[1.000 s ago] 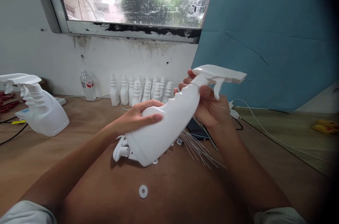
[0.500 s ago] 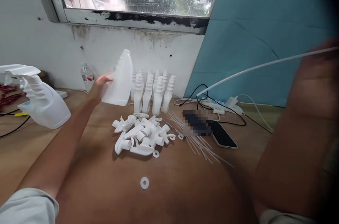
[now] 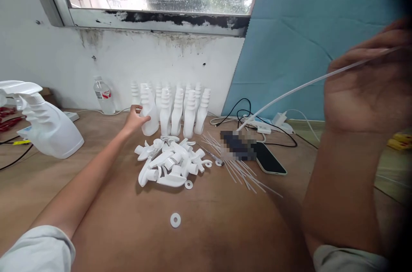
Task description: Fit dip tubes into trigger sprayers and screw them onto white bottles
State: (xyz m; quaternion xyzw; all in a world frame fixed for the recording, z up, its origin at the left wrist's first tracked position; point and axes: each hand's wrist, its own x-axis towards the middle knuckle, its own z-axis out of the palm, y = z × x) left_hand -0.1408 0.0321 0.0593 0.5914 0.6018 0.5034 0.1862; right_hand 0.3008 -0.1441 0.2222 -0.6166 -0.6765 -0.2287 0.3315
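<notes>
My left hand (image 3: 135, 120) is closed on the side of a white spray bottle without a head (image 3: 150, 119), thumb in front. That bottle stands upright at the left end of a group of similar bottles (image 3: 190, 111). Raised at the right, my right hand (image 3: 367, 79) holds a thin white plastic tube (image 3: 289, 92) that slants down to the left; its fingers are partly dark and blurred. In front of the bottles lies a heap of white trigger spray heads (image 3: 174, 162). Two flat white washers lie before the heap, one nearer me (image 3: 175, 220).
An assembled spray bottle (image 3: 53, 128) stands at the far left. A clear water bottle (image 3: 104, 96) is by the wall. Several loose tubes (image 3: 244, 175), a phone (image 3: 270, 159), a blurred-out dark object (image 3: 238, 145) and a power strip with cables (image 3: 273, 125) lie at right.
The bottle in my left hand has gone from tilted and raised to upright among the others. My right hand has come further into view with the tube, whose end sits lower.
</notes>
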